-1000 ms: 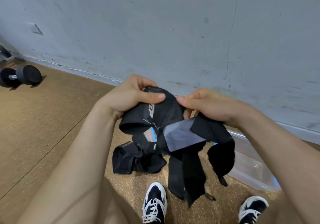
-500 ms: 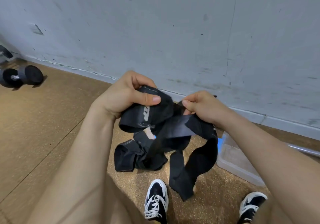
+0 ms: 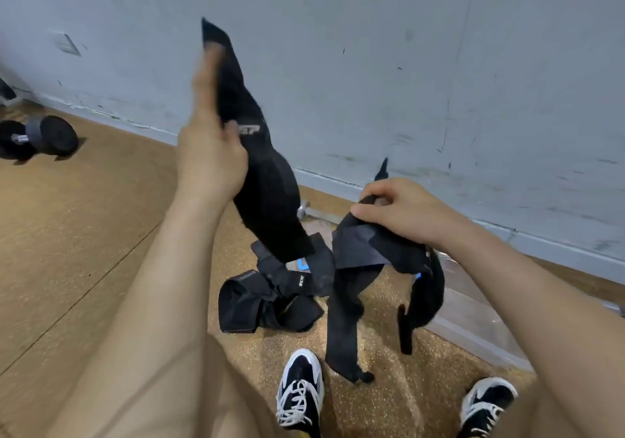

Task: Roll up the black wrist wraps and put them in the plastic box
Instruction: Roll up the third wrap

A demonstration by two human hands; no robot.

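My left hand [image 3: 211, 140] is raised and holds one black wrist wrap [image 3: 267, 180] stretched upward, thumb pressed on it near its white logo. My right hand [image 3: 399, 211] grips a second black wrap [image 3: 365, 251], whose loose ends hang down toward the floor. More black wraps [image 3: 270, 299] lie in a tangled heap on the floor below my hands. The clear plastic box [image 3: 473, 316] sits on the floor to the right, partly hidden behind my right arm and the hanging wrap.
A grey wall [image 3: 372, 65] runs close behind. A black dumbbell [image 3: 37, 138] lies at the far left on the cork-coloured floor. My two black-and-white shoes [image 3: 301, 393] are at the bottom of the view.
The two wraps have come apart. My left hand has lifted up and left with one wrap, straightening it; my right hand has stayed low, holding the other.
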